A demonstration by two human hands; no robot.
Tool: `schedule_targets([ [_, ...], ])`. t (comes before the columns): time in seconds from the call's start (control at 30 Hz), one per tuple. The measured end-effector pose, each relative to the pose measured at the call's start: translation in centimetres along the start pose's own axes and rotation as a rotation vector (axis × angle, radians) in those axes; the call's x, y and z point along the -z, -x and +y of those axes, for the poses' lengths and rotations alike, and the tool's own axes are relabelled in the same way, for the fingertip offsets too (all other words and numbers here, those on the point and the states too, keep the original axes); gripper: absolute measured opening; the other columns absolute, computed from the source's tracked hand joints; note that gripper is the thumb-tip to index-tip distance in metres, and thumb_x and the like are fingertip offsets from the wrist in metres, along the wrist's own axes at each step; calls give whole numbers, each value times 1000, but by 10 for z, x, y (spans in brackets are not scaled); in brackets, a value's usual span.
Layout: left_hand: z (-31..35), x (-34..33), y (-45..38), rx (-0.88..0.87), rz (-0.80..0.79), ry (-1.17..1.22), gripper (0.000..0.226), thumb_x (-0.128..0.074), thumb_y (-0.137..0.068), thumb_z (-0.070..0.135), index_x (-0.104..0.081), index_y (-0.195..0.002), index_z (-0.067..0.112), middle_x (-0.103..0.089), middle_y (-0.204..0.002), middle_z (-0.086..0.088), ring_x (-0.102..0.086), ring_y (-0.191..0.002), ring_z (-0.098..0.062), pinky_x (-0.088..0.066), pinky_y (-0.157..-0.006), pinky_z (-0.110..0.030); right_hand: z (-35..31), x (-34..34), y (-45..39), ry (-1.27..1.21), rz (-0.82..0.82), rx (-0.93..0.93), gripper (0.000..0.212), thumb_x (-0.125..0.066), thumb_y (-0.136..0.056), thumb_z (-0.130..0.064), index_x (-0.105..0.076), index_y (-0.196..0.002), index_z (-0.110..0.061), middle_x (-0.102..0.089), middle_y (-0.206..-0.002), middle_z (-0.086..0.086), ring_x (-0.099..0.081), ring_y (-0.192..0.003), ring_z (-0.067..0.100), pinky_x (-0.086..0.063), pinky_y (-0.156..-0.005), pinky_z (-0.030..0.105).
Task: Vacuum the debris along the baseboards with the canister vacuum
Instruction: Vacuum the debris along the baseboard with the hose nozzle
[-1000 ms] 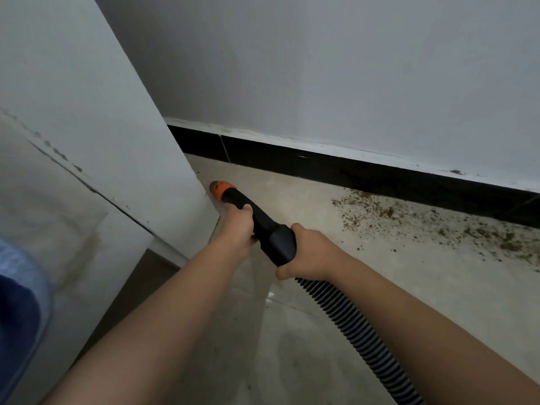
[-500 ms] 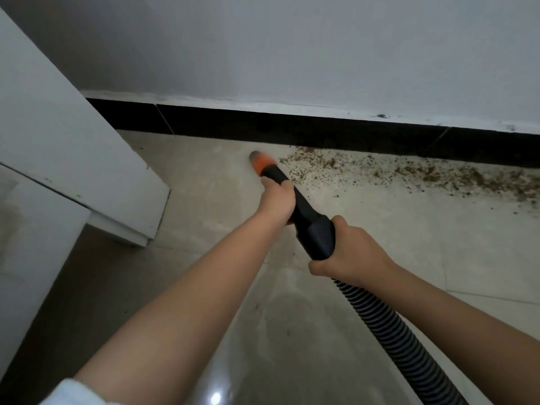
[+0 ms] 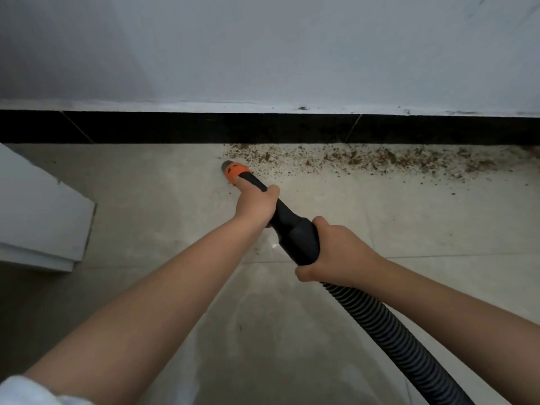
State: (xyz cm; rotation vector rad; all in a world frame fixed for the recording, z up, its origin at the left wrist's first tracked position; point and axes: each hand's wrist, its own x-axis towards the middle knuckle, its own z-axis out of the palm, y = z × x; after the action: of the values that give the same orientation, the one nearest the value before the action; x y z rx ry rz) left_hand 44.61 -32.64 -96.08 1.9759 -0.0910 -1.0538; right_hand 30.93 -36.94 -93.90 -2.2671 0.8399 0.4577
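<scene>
We hold the vacuum wand with both hands. Left hand (image 3: pixel 254 203) wraps the black nozzle tube (image 3: pixel 292 226) near its front end, index finger laid straight along the top toward the orange tip (image 3: pixel 236 171). Right hand (image 3: pixel 336 252) clenches round the thick black cuff where the ribbed hose (image 3: pixel 391 331) joins; hose runs off toward the lower right edge of view.

Orange tip sits low over the pale floor tile (image 3: pixel 438 229), angled up-left. Whether it touches the tile we cannot tell. It lies just beside the left end of the debris (image 3: pixel 365 160), at the band's near edge.

Debris: brown crumbs and specks in a long band along the foot of the black baseboard (image 3: pixel 263 128), running from about mid-frame to the right edge. Densest against the baseboard, thinning toward us; a few stray specks lie further out on the tile. Floor left of the tip shows almost no crumbs.

White wall (image 3: pixel 292 54) above the baseboard, with a pale painted strip where they meet. 2 slanted joint lines show in the baseboard.

Far left: corner of a white cabinet or panel (image 3: pixel 38 217) standing on the floor, well apart from the nozzle. White sleeve (image 3: pixel 26 390) shows at lower left. The canister itself is out of view.
</scene>
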Motion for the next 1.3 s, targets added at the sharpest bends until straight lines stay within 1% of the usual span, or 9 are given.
schedule_targets([
  [0.1, -3, -9, 7, 4, -20, 37, 78, -41, -97, 22, 17, -148, 19, -47, -118, -10, -51, -93, -26, -51, -90, -43, 8, 4, 11, 38, 1, -9, 52, -76, -66, -35, -37, -95, -18, -50, -80, -6, -52, -67, 11, -44, -55, 26],
  [0.27, -4, -23, 21, 14, -56, 74, 78, -41, -97, 22, 18, -147, 19, -42, -108, -5, -49, -92, -25, -52, -83, -38, 20, 12, 28, 59, 3, -6, 50, -76, -66, -35, -36, -93, -18, -49, -79, -7, -49, -64, 7, -40, -51, 23],
  [0.37, -7, -30, 29, 33, -30, 83, 79, -42, -96, 22, 18, -147, 18, -48, -100, -5, -50, -88, -25, -51, -90, -43, 25, 15, 36, 41, -19, 4, 50, -76, -67, -34, -38, -94, -19, -48, -79, -8, -48, -64, 5, -39, -51, 22],
  [0.5, -19, -35, 37, 67, 44, 78, 83, -44, -94, 24, 20, -147, 17, -46, -122, -12, -53, -102, -31, -48, -95, -46, 30, 9, 45, 5, -47, 20, 49, -77, -66, -33, -40, -95, -19, -50, -79, -8, -50, -64, 6, -42, -52, 22],
  [0.6, -30, -31, 41, 70, 66, 54, 83, -44, -94, 24, 20, -147, 16, -47, -129, -16, -53, -108, -33, -48, -95, -46, 29, 1, 49, -5, -65, 35, 49, -76, -67, -33, -39, -95, -19, -50, -79, -8, -50, -64, 6, -43, -53, 23],
  [0.87, -39, -2, 37, 36, 81, 54, 77, -43, -95, 20, 13, -149, 16, -46, -119, -11, -51, -99, -28, -49, -93, -45, 14, -22, 34, -17, -78, 112, 51, -76, -67, -35, -35, -94, -19, -46, -78, -8, -50, -66, 10, -39, -50, 22],
  [1.03, -29, 10, 31, 3, 24, 68, 78, -42, -97, 19, 17, -148, 19, -41, -110, -6, -49, -95, -23, -48, -79, -34, 4, -22, 24, -36, -43, 126, 52, -75, -67, -37, -35, -96, -19, -45, -80, -9, -52, -71, 12, -42, -52, 22],
  [1.17, -25, 5, 28, 12, 12, 69, 79, -44, -97, 23, 16, -148, 19, -46, -112, -9, -52, -95, -25, -52, -83, -38, 9, -12, 23, -11, -39, 116, 52, -75, -66, -37, -37, -95, -19, -47, -79, -9, -50, -67, 8, -40, -51, 22],
  [1.3, -25, -8, 29, 39, 16, 78, 77, -44, -97, 25, 13, -148, 17, -50, -116, -10, -53, -95, -26, -52, -76, -35, 23, -7, 24, -1, -47, 105, 50, -76, -66, -34, -38, -94, -18, -47, -79, -10, -47, -65, 5, -38, -50, 20],
])
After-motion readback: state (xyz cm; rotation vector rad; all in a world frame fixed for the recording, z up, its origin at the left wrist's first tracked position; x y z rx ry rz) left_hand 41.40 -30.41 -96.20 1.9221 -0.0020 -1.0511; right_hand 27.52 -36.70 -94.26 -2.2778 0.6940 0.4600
